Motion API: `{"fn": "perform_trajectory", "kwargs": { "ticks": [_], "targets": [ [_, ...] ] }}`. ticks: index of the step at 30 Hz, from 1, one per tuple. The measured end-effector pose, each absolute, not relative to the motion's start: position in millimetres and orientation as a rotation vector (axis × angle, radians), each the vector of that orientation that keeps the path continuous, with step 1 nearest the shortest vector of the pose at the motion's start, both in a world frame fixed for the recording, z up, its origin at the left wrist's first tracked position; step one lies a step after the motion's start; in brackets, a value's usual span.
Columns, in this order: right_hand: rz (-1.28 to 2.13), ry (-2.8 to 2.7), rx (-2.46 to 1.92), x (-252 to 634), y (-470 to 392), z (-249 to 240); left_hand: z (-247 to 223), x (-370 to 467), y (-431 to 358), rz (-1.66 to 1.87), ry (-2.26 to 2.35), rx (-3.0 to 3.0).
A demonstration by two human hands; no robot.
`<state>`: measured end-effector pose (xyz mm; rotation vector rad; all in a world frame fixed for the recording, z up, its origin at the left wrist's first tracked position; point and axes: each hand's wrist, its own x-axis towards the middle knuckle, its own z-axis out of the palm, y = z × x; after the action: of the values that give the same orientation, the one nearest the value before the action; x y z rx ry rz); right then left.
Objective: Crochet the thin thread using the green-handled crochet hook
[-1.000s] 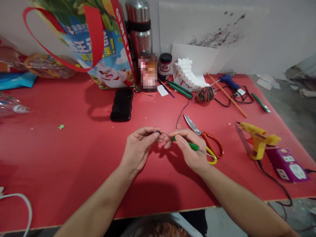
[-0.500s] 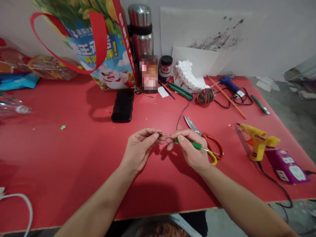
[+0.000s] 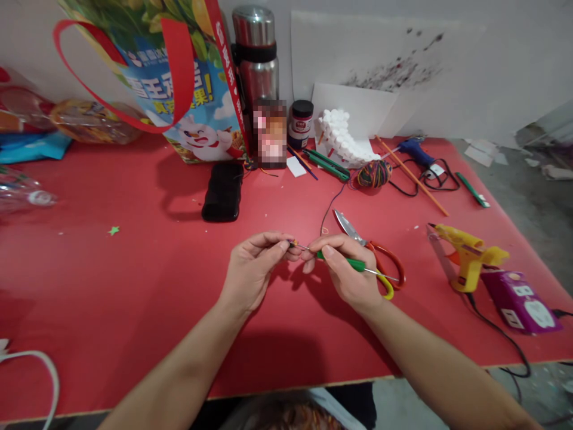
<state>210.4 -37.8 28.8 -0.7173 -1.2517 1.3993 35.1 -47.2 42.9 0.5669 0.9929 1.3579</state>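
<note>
Between the thumb and fingers of my left hand (image 3: 257, 263) is a small dark and multicoloured yarn piece (image 3: 292, 243). My right hand (image 3: 347, 266) grips a crochet hook with a green handle (image 3: 356, 264), and its thin metal tip meets the yarn piece. Dark yarn (image 3: 329, 209) runs from near my hands back to a multicoloured yarn ball (image 3: 374, 174). Scissors with red and yellow handles (image 3: 396, 263) lie open on the red table (image 3: 134, 298), partly behind my right hand.
A black phone-like case (image 3: 222, 192) lies beyond my left hand. Behind it stand a large bag (image 3: 201, 107), a steel flask (image 3: 259, 74) and a lidded jar (image 3: 301, 124). On the right are a yellow glue gun (image 3: 469, 254) and a purple box (image 3: 521, 301).
The yarn piece at my left fingertips has turned slightly, showing more of its coloured strands. Both hands have stayed in nearly the same place.
</note>
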Motion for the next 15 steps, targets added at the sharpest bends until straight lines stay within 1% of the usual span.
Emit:
{"fn": "perform_trajectory", "kwargs": {
  "ticks": [15],
  "targets": [
    [1.282, -1.339, -0.736, 208.3, -39.6, 36.1, 43.3, 34.8, -49.6, 1.355, 1.005, 0.545]
  ]
}}
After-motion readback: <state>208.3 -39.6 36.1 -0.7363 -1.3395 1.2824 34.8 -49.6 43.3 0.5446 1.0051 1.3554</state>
